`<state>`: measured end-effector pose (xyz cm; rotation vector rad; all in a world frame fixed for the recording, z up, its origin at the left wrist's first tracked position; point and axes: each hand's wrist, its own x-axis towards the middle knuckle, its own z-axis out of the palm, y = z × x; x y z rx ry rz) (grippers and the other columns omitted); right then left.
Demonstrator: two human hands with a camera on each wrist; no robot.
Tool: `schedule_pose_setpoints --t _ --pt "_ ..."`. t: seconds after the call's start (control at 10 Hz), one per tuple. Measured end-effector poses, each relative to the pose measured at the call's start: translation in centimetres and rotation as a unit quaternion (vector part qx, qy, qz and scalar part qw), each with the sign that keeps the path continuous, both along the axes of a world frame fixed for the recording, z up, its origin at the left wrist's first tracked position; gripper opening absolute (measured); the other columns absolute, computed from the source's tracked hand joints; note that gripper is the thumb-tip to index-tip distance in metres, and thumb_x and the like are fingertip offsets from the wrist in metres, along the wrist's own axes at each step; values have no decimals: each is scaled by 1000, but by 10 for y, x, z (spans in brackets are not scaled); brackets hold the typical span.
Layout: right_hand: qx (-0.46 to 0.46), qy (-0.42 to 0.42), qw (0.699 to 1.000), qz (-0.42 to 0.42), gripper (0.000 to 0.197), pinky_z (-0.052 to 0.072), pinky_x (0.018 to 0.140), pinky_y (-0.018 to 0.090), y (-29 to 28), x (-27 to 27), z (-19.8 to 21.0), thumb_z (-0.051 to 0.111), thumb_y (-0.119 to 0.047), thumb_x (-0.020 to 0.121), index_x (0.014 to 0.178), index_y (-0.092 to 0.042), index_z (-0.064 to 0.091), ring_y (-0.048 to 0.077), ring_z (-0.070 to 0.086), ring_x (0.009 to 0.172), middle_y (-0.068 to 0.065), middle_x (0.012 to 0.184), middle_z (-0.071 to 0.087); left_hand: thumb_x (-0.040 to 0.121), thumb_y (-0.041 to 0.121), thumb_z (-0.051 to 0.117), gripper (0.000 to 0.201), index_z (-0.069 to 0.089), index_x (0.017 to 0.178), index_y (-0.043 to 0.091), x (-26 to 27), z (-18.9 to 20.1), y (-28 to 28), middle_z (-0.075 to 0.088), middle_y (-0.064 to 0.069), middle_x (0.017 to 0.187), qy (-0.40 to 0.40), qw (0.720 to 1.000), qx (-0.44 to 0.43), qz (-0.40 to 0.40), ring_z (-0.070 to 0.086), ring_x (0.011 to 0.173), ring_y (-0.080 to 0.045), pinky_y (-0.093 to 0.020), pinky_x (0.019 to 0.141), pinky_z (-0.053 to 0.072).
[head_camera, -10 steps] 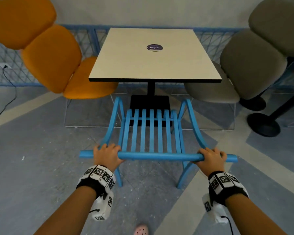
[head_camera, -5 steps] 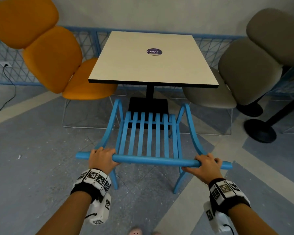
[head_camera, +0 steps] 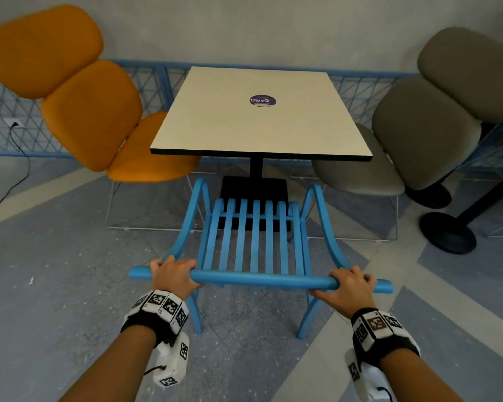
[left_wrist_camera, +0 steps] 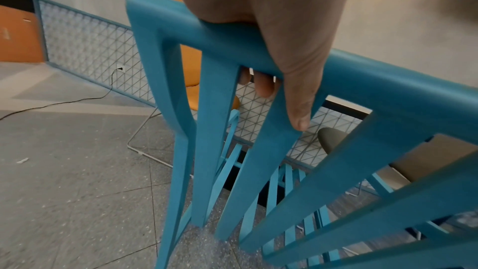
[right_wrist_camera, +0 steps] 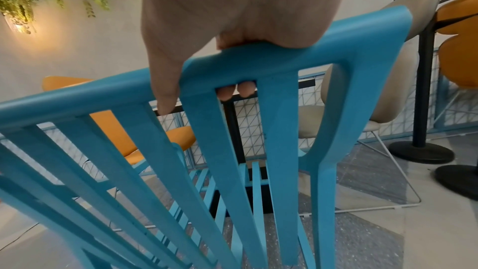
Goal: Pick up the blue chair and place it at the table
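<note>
The blue chair with a slatted seat and back faces the cream square table, its seat front just short of the table's near edge. My left hand grips the left part of the chair's top rail, fingers curled over it. My right hand grips the rail's right part. In the left wrist view the left hand wraps the chair's top rail, thumb down a slat. In the right wrist view the right hand wraps the top rail of the chair, fingertips showing behind it.
An orange padded chair stands left of the table and a grey padded chair right of it. The table's black pedestal base lies ahead of the seat. Another black round base stands far right. A blue mesh fence lines the wall.
The view has moved closer to the table. Both hands keep the same grip on the top rail, and the chair sits slightly lower in the picture.
</note>
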<state>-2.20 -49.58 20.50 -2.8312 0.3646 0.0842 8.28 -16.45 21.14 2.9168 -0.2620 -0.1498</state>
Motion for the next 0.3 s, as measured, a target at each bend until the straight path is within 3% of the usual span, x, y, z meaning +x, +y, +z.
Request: schedule_pose_setpoints --t 0.1,0.2,0.3 --pt "3 31 1000 1 72 12 73 31 2 -1 0 23 -89 45 75 -31 53 14 38 87 -13 73 45 76 44 66 17 58 82 30 -5 11 -3 62 5 90 17 999 29 -24 51 99 -21 -38 91 28" --pt "-16 -36 999 -21 61 32 92 42 4 -6 5 62 -66 59 102 -22 61 26 52 97 2 95 55 57 39 83 60 57 109 26 -21 11 5 63 1 111 -30 998 30 -45 57 106 -25 -47 95 43" --pt "5 -55 998 -32 100 54 75 46 17 -38 -4 90 -43 37 125 -26 44 32 63 86 8 104 48 49 38 80 73 49 113 28 -67 -9 20 43 5 136 -123 985 4 -121 51 106 -27 -45 77 58"
